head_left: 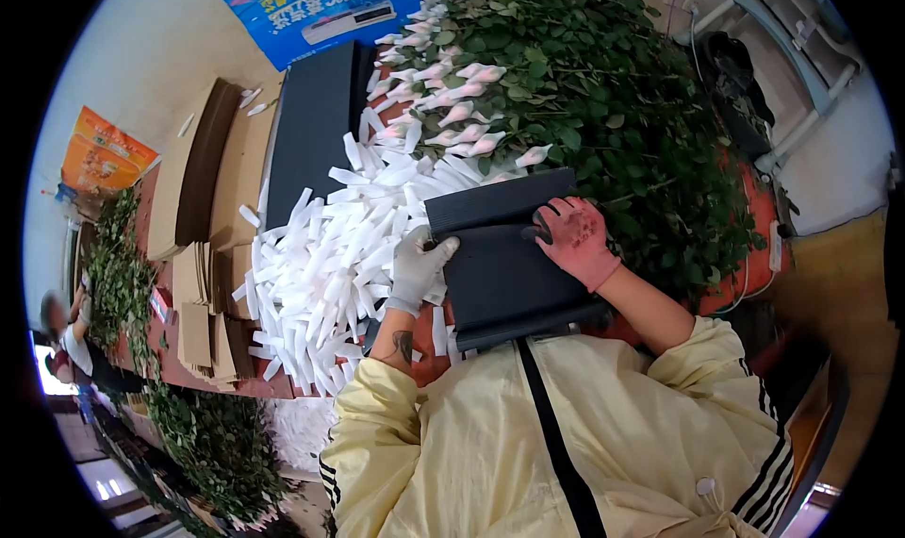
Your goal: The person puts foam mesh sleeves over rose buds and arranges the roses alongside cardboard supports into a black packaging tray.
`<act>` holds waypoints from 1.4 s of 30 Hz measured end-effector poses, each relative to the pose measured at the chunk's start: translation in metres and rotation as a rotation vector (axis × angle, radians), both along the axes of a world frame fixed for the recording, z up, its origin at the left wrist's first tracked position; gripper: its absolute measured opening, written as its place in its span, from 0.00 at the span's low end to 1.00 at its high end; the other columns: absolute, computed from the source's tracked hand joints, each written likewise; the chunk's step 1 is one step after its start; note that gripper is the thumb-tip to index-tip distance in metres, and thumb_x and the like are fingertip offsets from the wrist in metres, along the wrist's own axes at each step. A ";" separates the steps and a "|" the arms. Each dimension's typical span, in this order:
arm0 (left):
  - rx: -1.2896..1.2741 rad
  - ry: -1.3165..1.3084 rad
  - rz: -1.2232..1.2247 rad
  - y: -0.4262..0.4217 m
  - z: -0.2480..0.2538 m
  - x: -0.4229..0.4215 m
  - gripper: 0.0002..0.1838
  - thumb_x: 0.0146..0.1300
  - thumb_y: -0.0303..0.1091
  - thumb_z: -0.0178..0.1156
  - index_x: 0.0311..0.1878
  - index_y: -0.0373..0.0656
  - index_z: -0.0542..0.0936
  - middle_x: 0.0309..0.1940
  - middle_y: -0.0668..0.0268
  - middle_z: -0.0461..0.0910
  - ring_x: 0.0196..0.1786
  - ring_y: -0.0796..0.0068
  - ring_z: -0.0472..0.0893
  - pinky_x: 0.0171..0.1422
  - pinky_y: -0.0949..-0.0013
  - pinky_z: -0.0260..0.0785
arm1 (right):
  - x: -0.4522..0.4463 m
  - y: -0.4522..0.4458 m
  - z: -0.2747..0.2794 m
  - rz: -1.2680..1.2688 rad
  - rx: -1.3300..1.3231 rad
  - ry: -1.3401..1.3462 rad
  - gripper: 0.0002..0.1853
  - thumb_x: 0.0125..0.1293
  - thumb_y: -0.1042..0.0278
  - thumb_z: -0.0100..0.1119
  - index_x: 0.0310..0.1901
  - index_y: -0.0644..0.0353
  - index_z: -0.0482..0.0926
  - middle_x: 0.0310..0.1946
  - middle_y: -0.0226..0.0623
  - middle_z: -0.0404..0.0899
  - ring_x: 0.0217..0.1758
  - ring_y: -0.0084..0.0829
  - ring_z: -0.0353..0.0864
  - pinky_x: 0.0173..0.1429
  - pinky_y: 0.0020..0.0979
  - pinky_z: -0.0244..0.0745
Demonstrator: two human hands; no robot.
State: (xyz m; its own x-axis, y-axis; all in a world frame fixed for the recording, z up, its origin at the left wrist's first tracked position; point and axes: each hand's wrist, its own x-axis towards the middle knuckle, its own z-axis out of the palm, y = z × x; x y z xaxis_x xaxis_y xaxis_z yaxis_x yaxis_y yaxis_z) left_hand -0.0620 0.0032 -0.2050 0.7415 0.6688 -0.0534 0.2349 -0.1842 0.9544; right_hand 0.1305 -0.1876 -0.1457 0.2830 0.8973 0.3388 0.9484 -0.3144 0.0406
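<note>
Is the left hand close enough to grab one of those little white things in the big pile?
Probably yes: the left hand is right by the white pieces, and nothing seems to block it. But its thumb is on the black sheet, so it may have to let go first.

Left hand [418, 272]: white-gloved, its thumb laid over the left edge of a black sheet [514, 279] with ribbed ends.
Right hand [575, 241]: in a stained pink glove, resting on the sheet's upper right part.
White sleeves [316, 279]: loosely heaped on the red table [760, 206], left of the sheet.
Flower stems [603, 76]: leafy, beyond the sheet, pale pink buds [485, 144] facing left.
Cardboard [184, 175]: brown stacks left of the heap.
Blue box [316, 15]: at the far end.
</note>
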 end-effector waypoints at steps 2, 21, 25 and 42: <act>-0.190 -0.103 0.055 -0.005 0.018 0.004 0.09 0.55 0.32 0.66 0.33 0.36 0.79 0.23 0.74 0.75 0.29 0.86 0.71 0.34 0.77 0.67 | -0.001 -0.002 -0.007 -0.004 0.075 -0.061 0.25 0.45 0.53 0.67 0.47 0.49 0.73 0.46 0.32 0.74 0.52 0.36 0.72 0.59 0.37 0.61; 0.312 0.021 0.201 -0.014 0.014 0.007 0.17 0.53 0.41 0.64 0.23 0.36 0.73 0.17 0.59 0.71 0.23 0.63 0.72 0.30 0.61 0.62 | -0.064 0.010 0.067 0.493 -0.693 0.228 0.29 0.57 0.43 0.49 0.58 0.48 0.69 0.64 0.42 0.61 0.69 0.46 0.54 0.72 0.45 0.44; 0.392 0.136 0.199 -0.014 0.024 0.008 0.17 0.53 0.44 0.62 0.24 0.37 0.74 0.22 0.54 0.74 0.29 0.52 0.75 0.35 0.55 0.64 | -0.058 0.007 0.024 0.492 -0.612 0.064 0.37 0.56 0.39 0.52 0.63 0.53 0.65 0.65 0.53 0.58 0.69 0.53 0.56 0.70 0.48 0.50; 0.732 0.763 -0.059 -0.022 0.019 -0.125 0.22 0.46 0.39 0.65 0.47 0.49 0.75 0.50 0.65 0.74 0.54 0.61 0.72 0.56 0.54 0.63 | -0.060 0.021 0.025 0.508 -0.654 0.051 0.42 0.57 0.39 0.49 0.67 0.59 0.57 0.69 0.56 0.52 0.68 0.53 0.57 0.66 0.44 0.57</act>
State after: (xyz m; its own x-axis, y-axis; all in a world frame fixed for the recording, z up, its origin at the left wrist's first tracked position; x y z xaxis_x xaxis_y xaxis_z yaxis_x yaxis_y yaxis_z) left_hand -0.1869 -0.0192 -0.1862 0.7138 0.6903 -0.1178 0.6974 -0.6854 0.2094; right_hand 0.0708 -0.1665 -0.1203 -0.2092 0.9313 -0.2983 0.9741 0.2252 0.0200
